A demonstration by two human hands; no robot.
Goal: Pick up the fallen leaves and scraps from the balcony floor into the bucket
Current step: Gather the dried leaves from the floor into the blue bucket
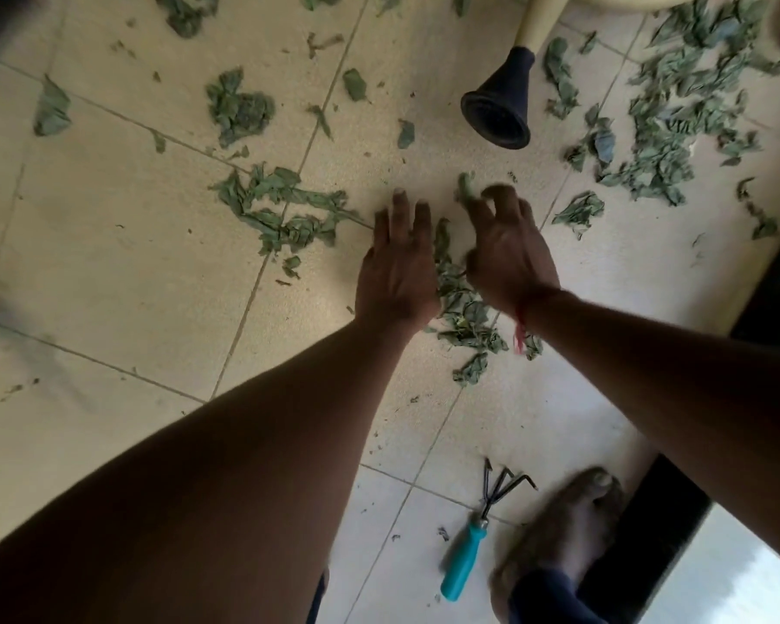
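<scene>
Dried green leaves lie scattered over the beige tiled floor point(109, 263). A small heap of leaves point(462, 308) sits between my two hands. My left hand point(399, 263) lies flat, fingers straight, at the heap's left edge. My right hand point(507, 249) has its fingers curled and pinches a leaf scrap point(465, 187) at the heap's far end. Another cluster of leaves point(280, 213) lies to the left of my left hand. A large pile of leaves point(676, 110) is at the upper right. No bucket is in view.
A cream watering can with a black spout head point(498, 105) stands at the top, right of centre. A hand rake with a teal handle point(464, 560) lies on the floor near my bare foot point(564, 533). A dark threshold point(775, 286) runs along the right.
</scene>
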